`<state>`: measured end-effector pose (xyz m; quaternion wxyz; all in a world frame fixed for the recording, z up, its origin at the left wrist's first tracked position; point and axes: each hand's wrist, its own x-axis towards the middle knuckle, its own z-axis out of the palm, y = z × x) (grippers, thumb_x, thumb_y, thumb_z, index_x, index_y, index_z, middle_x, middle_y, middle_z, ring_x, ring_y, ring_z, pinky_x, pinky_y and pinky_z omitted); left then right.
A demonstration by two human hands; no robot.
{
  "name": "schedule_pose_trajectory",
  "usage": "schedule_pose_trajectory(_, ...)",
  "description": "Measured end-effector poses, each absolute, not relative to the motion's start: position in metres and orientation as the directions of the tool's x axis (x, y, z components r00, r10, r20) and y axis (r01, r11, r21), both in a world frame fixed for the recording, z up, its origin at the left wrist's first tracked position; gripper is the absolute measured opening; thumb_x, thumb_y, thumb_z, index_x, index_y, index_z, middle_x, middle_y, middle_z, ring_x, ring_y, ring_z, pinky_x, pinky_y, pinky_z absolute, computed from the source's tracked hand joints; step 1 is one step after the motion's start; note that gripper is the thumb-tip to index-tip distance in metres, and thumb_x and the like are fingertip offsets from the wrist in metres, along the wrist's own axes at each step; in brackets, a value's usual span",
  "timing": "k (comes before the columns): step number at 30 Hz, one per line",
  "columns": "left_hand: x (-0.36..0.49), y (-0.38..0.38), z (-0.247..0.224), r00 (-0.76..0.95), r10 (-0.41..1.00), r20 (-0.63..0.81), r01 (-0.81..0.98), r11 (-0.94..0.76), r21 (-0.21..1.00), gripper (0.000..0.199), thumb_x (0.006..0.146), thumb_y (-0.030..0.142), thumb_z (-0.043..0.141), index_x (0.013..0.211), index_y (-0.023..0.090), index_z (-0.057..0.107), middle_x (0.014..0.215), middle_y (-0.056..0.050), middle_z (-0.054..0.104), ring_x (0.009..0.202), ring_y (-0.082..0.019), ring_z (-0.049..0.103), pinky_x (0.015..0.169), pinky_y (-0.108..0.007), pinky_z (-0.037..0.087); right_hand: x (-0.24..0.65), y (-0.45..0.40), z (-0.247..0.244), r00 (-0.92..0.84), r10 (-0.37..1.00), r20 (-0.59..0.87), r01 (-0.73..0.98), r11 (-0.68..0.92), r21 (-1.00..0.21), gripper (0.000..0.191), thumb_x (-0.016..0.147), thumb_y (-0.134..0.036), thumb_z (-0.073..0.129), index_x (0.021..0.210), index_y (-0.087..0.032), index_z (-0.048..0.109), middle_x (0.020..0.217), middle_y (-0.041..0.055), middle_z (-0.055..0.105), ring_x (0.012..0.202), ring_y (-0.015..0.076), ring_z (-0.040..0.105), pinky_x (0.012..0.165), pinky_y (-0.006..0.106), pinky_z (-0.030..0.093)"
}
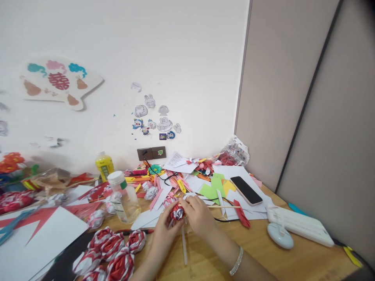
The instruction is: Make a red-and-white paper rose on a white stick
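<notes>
A small red-and-white paper rose sits between my two hands above the desk. My left hand wraps round it from the left and below. Fingers bent, my right hand pinches at its upper right edge; the exact grip is partly hidden. Just below the hands, a translucent white stick points down over the wood. A thin wooden stick extends to the right from behind my right hand. Several larger red-and-white paper roses lie together at the lower left.
A clear jar and a yellow bottle stand behind on the left. Blue scissors rest on paper sheets. Paper scraps cover the back. A phone, a white device and a pale blue oval object are right.
</notes>
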<state>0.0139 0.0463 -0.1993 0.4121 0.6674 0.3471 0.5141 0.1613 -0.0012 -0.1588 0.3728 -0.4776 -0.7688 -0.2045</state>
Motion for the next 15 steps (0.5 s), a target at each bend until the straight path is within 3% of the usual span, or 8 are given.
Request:
schedule_pose_trajectory(8, 0.015, 0.0361, -0.1907, 0.173, 0.887, 0.427, 0.221, -0.458, 0.861, 0.051, 0.064, 0.026, 0.066, 0.114, 0.02, 0.061, 0.116, -0.011, 0.066, 0.109, -0.029, 0.059, 0.096, -0.045, 0.044, 0.1554, -0.0079, -0.1562, -0.2, 0.67, 0.715, 0.873, 0.453, -0.18, 0.032, 0.093, -0.019, 0.04, 0.121, -0.014, 0.053, 0.09, 0.0095, 0.057, 0.083, 0.0224, 0.052, 0.072, 0.036, 0.046)
schedule_pose_trajectory(15, 0.016, 0.0365, -0.1896, 0.156, 0.868, 0.471, 0.205, -0.495, 0.845, 0.047, 0.062, 0.025, 0.067, 0.11, 0.022, 0.064, 0.112, -0.009, 0.068, 0.107, -0.028, 0.06, 0.094, -0.046, 0.045, 0.1598, -0.0033, -0.1574, -0.155, 0.679, 0.718, 0.787, 0.524, -0.325, 0.026, 0.092, -0.016, 0.041, 0.109, -0.018, 0.06, 0.087, 0.0067, 0.061, 0.083, 0.0191, 0.055, 0.074, 0.031, 0.048)
